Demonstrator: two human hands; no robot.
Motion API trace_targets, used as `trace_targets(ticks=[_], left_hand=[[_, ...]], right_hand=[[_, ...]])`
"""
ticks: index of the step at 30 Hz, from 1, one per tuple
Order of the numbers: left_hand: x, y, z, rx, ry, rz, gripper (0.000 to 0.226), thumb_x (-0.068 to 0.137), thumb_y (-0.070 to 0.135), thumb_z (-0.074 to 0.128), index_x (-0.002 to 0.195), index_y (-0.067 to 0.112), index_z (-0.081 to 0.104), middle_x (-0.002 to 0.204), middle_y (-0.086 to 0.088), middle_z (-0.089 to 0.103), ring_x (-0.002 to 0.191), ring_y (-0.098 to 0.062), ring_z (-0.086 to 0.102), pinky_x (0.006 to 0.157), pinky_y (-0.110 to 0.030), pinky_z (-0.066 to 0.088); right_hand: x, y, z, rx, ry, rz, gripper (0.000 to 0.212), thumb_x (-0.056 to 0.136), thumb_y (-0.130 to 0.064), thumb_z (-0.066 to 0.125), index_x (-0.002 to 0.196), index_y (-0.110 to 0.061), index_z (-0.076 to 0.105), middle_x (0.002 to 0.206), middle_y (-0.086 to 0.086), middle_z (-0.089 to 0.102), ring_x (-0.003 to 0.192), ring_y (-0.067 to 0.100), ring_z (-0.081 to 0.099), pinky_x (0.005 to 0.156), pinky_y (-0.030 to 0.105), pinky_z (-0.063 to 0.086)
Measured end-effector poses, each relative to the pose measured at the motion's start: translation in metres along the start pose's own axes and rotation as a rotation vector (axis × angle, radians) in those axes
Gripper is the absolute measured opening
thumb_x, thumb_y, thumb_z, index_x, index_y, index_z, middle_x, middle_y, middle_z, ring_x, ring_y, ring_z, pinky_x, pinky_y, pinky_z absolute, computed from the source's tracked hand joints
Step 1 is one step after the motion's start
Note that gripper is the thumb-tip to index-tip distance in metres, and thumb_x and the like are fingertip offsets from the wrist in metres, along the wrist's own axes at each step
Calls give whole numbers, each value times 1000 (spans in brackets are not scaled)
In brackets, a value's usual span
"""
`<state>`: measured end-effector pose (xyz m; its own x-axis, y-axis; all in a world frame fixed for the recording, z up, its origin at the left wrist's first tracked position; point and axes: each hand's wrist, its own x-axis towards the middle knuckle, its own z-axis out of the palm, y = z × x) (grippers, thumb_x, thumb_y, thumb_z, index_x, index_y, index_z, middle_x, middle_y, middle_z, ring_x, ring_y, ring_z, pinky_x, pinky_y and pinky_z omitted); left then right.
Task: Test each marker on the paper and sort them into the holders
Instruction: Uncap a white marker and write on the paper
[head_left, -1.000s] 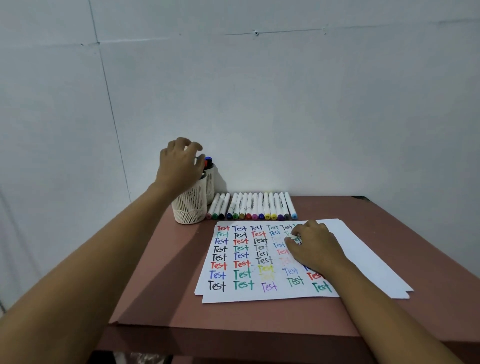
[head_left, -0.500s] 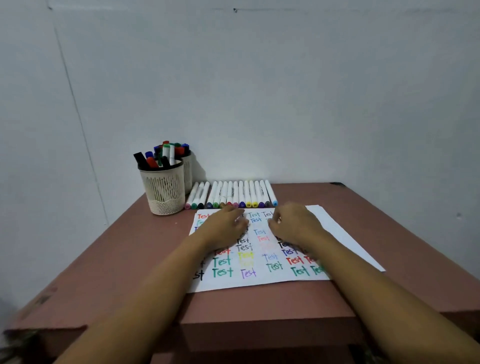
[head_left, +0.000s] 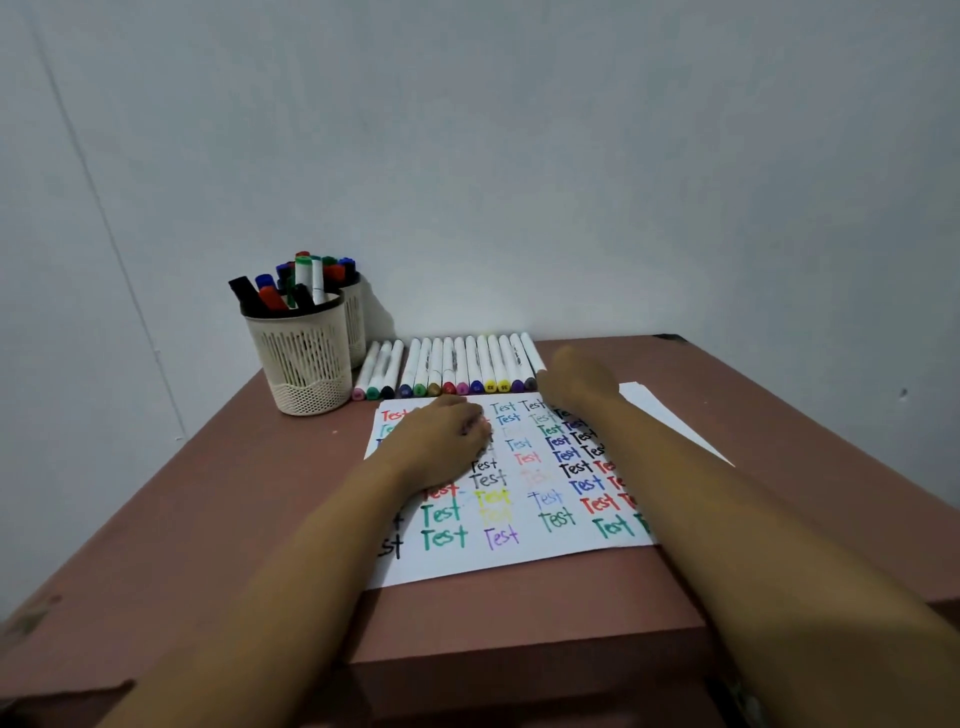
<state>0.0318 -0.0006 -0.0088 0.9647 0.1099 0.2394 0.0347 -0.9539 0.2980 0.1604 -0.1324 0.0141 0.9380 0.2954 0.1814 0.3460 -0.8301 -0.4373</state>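
Observation:
A row of white markers (head_left: 457, 364) with coloured caps lies along the back of the table, just beyond the paper (head_left: 519, 553), which is covered in coloured "Test" words. My left hand (head_left: 447, 436) rests on the paper's upper left part with its fingers bent down; nothing shows in it. My right hand (head_left: 576, 382) is blurred and reaches the near end of the rightmost marker (head_left: 532, 353); its fingers are hidden. Two cream mesh holders stand at the back left, the front holder (head_left: 304, 364) and the rear holder (head_left: 357, 322), both with several markers inside.
The brown table (head_left: 208, 519) stands against a grey wall (head_left: 519, 156). A second white sheet (head_left: 670, 421) sticks out from under the paper on the right. The table's front edge is close below my forearms.
My left hand came away from the holders and settled on the paper. My right hand left the paper and moved forward to the right end of the marker row. The camera shifted closer.

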Motion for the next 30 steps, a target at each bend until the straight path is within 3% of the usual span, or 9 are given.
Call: trace_targets(ticks=[3,8,11,14,19,24,30], left_hand=[[-1,-2,-1,13,-12,-11,42,99,37,34,133,17,48,144,-4,39,129,-19,39,103,-30,31],[-2,0,-1,-57,26,-28,44,99,37,34,139,18,41,146,-4,35,132,-19,35,103,-28,29],[-3,2,-2,-116,145,-36,45,99,33,36,141,16,37,147,-4,31,134,-18,32,104,-26,27],[-2,-1,-3,-121,285,-8,43,98,29,40,139,13,41,145,-6,34,129,-19,39,101,-26,31],[-6,2,-5,-61,458,162,45,93,23,51,135,7,45,140,-17,39,122,-31,46,99,-39,41],[-13,5,-5,43,371,305,46,91,24,47,133,5,47,127,-16,51,112,-30,52,93,-36,44],[-19,14,-3,5,294,306,32,96,24,46,125,10,49,102,-5,55,87,-19,49,77,-31,40]], right_hand=[[3,0,4,38,26,29,28,91,-13,49,66,-15,38,69,1,45,68,20,49,53,26,31],[1,5,-4,386,164,190,36,93,-13,47,58,-10,37,62,2,42,53,12,37,46,26,25],[-7,13,-17,596,218,275,30,91,-17,51,63,-6,48,64,4,48,52,14,42,45,25,30],[-20,17,-27,797,228,274,22,88,-19,56,79,-1,65,66,5,55,55,16,47,53,26,39],[-61,24,-47,1035,173,200,22,85,-11,56,64,-8,57,60,4,49,51,13,40,51,25,36],[-90,28,-40,1197,115,194,18,83,-8,53,65,-7,55,58,3,46,50,12,35,51,28,31],[-94,24,-39,1480,100,237,22,88,-7,53,67,-8,49,60,4,41,48,12,33,43,22,31]])
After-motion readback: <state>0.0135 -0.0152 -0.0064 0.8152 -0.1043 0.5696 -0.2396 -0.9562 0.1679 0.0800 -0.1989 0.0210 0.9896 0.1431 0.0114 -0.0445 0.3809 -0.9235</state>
